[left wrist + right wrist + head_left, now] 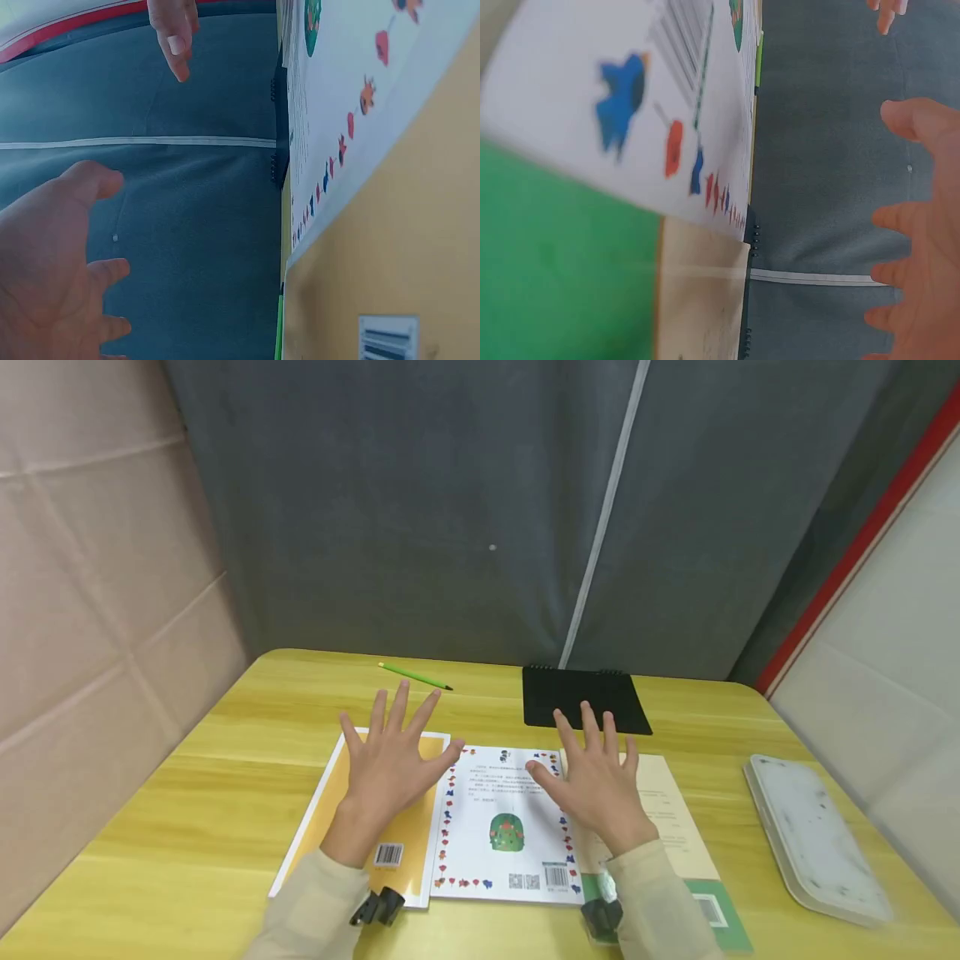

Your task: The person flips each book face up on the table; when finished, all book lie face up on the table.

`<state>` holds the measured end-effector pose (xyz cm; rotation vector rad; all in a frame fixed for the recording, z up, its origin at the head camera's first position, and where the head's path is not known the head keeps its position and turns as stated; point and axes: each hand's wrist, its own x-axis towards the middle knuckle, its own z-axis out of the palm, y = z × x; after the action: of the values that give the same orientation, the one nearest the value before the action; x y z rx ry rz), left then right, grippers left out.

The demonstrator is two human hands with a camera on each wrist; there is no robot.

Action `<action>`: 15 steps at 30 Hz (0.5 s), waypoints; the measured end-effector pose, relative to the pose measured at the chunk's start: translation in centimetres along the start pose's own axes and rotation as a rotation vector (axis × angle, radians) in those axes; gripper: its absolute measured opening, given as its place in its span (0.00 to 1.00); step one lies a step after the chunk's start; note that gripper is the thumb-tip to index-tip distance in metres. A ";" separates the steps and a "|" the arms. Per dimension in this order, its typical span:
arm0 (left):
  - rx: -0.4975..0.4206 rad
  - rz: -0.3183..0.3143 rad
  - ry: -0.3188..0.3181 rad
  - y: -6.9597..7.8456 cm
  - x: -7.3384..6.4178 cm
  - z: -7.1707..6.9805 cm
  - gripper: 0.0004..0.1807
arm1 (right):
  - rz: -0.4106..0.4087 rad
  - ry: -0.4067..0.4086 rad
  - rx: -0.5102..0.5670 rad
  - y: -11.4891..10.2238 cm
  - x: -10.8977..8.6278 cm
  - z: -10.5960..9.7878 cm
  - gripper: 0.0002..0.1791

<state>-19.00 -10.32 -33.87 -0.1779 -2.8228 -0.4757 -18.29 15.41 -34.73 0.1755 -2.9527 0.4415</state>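
Note:
My left hand (393,772) is spread wide, palm down, above a yellow book with a white border (408,864) and a barcode. My right hand (600,789) is spread likewise, over the join of a white book (480,827) and a cream and green book (671,827). Neither hand holds anything; in the left wrist view the left hand (52,262) shows space between it and the books. The three books lie side by side, the white one in the middle with a green cactus-like picture and a border of small coloured figures.
Behind the books lie a green pencil (415,676) with a dark tip and a black spiral-bound pad (585,693). A white marbled case (817,839) rests at the right of the yellow wood-grain table (187,810). A grey curtain (420,510) hangs behind the far edge.

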 end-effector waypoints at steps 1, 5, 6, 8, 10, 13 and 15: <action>-0.010 0.005 0.007 0.1 0.1 0.0 0.42 | 0.001 0.001 0.002 0.0 0.0 -0.1 0.48; -0.066 0.026 0.028 0.8 0.2 0.0 0.40 | 0.005 -0.010 0.026 0.2 -0.3 -0.2 0.47; -0.080 0.033 0.026 1.0 0.3 0.0 0.39 | 0.006 -0.016 0.033 0.2 -0.4 -0.3 0.47; -0.098 0.052 0.005 1.7 0.3 0.2 0.38 | 0.011 -0.027 0.056 0.4 -0.7 -0.4 0.47; -0.117 0.074 -0.033 2.6 0.3 0.5 0.37 | 0.012 -0.031 0.078 0.8 -0.9 -0.7 0.47; -0.148 0.114 -0.101 4.3 0.5 1.1 0.37 | 0.013 -0.050 0.128 1.6 -1.3 -1.5 0.47; -0.182 0.139 -0.157 5.4 0.7 1.5 0.36 | 0.011 -0.063 0.154 2.2 -1.7 -2.1 0.48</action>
<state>-19.15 -4.70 -33.40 -0.4637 -2.8889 -0.7158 -16.65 18.32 -33.66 0.1941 -2.9812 0.6782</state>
